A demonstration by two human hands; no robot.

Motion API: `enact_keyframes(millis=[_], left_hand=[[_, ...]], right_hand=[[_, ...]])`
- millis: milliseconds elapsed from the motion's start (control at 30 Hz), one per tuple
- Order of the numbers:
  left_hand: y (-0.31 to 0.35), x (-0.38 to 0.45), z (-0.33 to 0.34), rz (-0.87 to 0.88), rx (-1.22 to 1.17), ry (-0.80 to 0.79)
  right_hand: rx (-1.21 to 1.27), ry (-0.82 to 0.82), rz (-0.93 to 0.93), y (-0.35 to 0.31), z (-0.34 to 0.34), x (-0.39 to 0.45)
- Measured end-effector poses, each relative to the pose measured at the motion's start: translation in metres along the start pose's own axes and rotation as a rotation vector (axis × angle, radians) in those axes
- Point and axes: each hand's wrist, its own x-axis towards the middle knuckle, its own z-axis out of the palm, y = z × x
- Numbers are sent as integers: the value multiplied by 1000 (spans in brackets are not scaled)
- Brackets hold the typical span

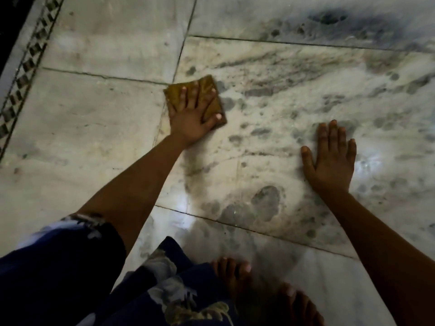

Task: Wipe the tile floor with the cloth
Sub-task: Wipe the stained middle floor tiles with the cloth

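A folded brown-yellow cloth [209,87] lies flat on the pale marble tile floor [94,118], near a tile joint. My left hand [190,114] presses on it with straight, spread fingers, covering most of it. My right hand [330,158] rests flat on the floor to the right, fingers straight, holding nothing. The tile between and beyond the hands carries grey smudges and wet-looking marks.
My bare feet [237,276] stand on the floor at the bottom centre, beside dark floral clothing [70,267]. A patterned border strip [30,60] runs along the left edge, with a dark area beyond it.
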Motion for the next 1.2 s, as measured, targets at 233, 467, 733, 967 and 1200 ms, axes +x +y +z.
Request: enact_keyframes(millis=[233,467,733,967,1200], left_hand=[[-25,-69,27,356,83,63],[-19,54,-12,-39,-14,96],[84,89,-13,253,110,-11],[41,-11,23,595,105,100],[18,68,-8,-11,-59,138]], right_hand=[[-10,16,10,-1,1,0],[-23,39,0,1,3,2],[-10,34,6,0,2,2],[-3,45,1,1,2,2],[0,43,4,1,2,2]])
